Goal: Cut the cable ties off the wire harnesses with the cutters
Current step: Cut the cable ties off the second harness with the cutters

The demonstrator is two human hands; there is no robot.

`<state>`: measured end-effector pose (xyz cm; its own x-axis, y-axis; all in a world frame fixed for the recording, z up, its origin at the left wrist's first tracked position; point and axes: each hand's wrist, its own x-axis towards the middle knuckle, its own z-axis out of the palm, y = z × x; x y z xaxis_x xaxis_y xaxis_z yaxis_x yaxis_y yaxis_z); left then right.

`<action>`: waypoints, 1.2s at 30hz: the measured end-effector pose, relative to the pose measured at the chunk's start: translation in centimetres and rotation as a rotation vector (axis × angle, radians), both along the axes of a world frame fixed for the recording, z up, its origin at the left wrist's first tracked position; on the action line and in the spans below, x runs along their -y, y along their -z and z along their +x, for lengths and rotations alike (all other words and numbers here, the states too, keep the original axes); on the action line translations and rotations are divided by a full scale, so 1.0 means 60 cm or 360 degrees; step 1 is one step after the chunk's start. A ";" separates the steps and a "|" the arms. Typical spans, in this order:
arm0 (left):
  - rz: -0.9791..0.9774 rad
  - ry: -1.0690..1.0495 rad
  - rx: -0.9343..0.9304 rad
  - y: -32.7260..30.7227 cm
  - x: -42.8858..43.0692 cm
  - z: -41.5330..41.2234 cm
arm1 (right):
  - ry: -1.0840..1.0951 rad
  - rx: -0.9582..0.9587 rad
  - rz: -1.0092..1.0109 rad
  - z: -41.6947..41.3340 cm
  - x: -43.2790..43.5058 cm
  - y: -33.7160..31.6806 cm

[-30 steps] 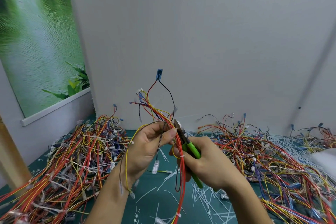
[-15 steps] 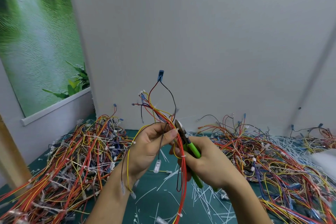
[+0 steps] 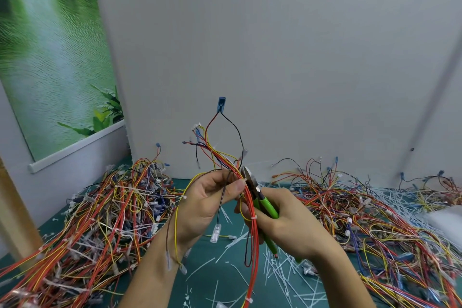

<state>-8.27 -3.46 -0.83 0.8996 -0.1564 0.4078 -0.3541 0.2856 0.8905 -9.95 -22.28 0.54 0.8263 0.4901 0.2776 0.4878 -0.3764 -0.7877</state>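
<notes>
A wire harness (image 3: 253,237) of red, yellow and black wires is held up in front of me, its loose ends and a blue connector (image 3: 221,103) fanning upward. My left hand (image 3: 210,200) pinches the bundle between thumb and fingers. My right hand (image 3: 287,222) grips the green-handled cutters (image 3: 265,205), and their metal jaws sit against the bundle beside my left thumb. A white cable tie (image 3: 253,218) rings the red wires just below the jaws. Whether the jaws are closed is hard to tell.
A big heap of tied harnesses (image 3: 95,227) lies on the left of the green mat (image 3: 215,280), another heap (image 3: 370,227) on the right. Cut white tie scraps (image 3: 282,272) litter the mat. A grey wall stands close behind, and a wooden post (image 3: 15,212) rises at far left.
Both hands and the harness have stayed almost in place. The cutters' jaws have shifted slightly along the bundle near my left thumb.
</notes>
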 end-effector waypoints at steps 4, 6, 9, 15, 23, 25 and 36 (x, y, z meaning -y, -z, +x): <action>-0.0022 0.0043 0.0005 -0.002 -0.003 -0.003 | -0.0015 -0.0062 0.0138 0.003 -0.001 0.004; -0.0019 0.0047 0.0015 -0.003 -0.002 -0.004 | -0.0017 -0.0080 0.0155 0.004 0.000 0.004; -0.0020 0.0001 0.0024 -0.004 0.000 -0.003 | -0.0006 -0.0028 0.0102 0.004 0.000 0.004; 0.0002 0.0000 -0.0009 -0.002 -0.001 0.000 | -0.0024 -0.0015 0.0044 0.002 -0.002 0.002; 0.0011 0.0012 0.0019 -0.003 -0.001 -0.001 | -0.0005 -0.0080 0.0137 -0.001 0.001 0.000; 0.0010 0.0011 0.0022 -0.003 -0.001 0.000 | 0.0001 -0.0062 0.0125 -0.001 0.002 0.000; -0.0004 0.0041 -0.0001 -0.004 0.000 0.000 | -0.0001 -0.0027 0.0004 -0.005 0.000 -0.003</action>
<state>-8.28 -3.44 -0.60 0.8954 -0.1787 0.4078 -0.3461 0.2970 0.8900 -10.23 -22.28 0.74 0.8304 0.4902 0.2648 0.4748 -0.3741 -0.7966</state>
